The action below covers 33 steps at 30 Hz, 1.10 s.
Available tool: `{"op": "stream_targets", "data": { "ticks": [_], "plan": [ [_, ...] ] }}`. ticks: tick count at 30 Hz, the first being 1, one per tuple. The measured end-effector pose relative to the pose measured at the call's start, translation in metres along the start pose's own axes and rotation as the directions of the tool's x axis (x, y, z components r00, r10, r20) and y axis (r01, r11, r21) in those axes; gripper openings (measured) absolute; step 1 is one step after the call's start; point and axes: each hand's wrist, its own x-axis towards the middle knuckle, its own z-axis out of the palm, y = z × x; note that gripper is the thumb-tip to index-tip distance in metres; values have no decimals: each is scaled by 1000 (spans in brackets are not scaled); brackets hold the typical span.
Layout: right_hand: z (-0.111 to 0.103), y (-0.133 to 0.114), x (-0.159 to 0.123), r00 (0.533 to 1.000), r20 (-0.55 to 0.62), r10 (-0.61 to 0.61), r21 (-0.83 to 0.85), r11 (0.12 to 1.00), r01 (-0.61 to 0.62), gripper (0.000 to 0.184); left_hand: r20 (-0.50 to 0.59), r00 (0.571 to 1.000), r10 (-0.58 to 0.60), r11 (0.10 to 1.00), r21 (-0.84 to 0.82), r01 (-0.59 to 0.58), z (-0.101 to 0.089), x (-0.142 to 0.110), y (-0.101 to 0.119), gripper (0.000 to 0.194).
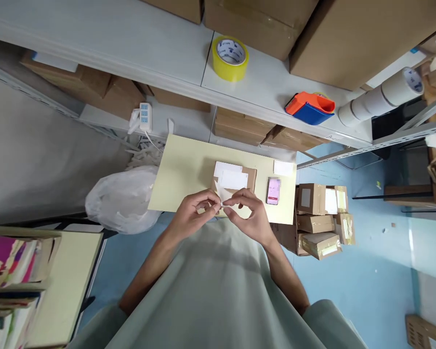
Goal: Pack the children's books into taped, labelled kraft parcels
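The left hand (pixel 199 209) and right hand (pixel 249 213) pinch a small, thin white paper slip (pixel 222 191) between their fingertips. Just beyond them, a brown rectangular cardboard box (pixel 252 178) bearing white paper labels (pixel 234 180) lies on the pale-yellow rectangular desk (pixel 183 162). Right of the hands lies a pink-screened smartphone (pixel 273 191); farther ahead, a yellow tape roll (pixel 228 71) sits on the grey shelf (pixel 160 51).

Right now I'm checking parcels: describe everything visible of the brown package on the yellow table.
The brown package looks like cardboard, lying flat on the pale yellow table. Two overlapping white sheets cover much of its top; whether stuck on is unclear. The left hand, right hand and a white slip partly hide its near side.
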Motion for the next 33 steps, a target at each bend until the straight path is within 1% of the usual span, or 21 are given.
{"op": "stream_targets", "data": {
  "ticks": [2, 6, 9, 13, 18, 24, 28, 33],
  "plan": [
    [21, -5, 1, 1000, -14, 21, 16, 1000, -21, 8, 26, 999, 30, 999, 16, -31, -18, -4, 0, 24],
    [53, -13, 2, 995, -57, 82, 30, 996, -81, 17, 97, 993, 63, 996, 52, -68, -49, -10, -2, 24],
    [73, -19, 2, 987, -77, 138, 11, 990, -138, 21, 147, 986, 74, 994, 64, -84, -69, -13, -4, 23],
    [92, -24, 5, 981, -94, 169, -22, 985, -172, 17, 189, 978, 91, 994, 48, -102, -88, -17, -7, 18],
    [106, -26, 10, 980, -69, 185, -33, 982, -187, 14, 201, 976, 84, 995, 29, -91, -105, -21, -9, 18],
    [118, -29, 17, 976, -60, 207, -74, 975, -211, 11, 193, 977, 86, 994, 44, -96, -120, -23, -13, 19],
    [121, -30, 23, 975, -66, 214, -97, 971, -220, 10, 193, 977, 95, 993, 48, -106, -127, -21, -15, 18],
    [119, -28, 26, 971, -84, 225, -114, 966, -233, 12, 199, 977, 74, 994, 67, -89, -134, -18, -18, 17]
  ]
}}
